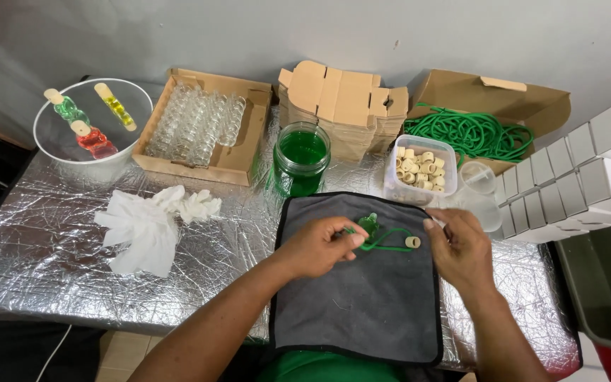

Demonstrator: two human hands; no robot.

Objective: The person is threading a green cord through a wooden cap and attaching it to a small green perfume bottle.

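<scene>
Silver foil-covered table (51,262) held a grey cloth mat (369,304).
Left hand (317,246) pinched the green cord (383,240) at a small green-filled glass bottle (369,223); right hand (461,244), fingers curled, seemingly empty; keeping the cord taut would help.

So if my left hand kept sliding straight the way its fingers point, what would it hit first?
Probably the small cork lying on the grey cloth, just past the green cord that the left hand pinches. Beyond it waits the right hand.

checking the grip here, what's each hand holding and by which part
Left hand pinches the green cord by the small green bottle; right hand: cannot tell.
</scene>
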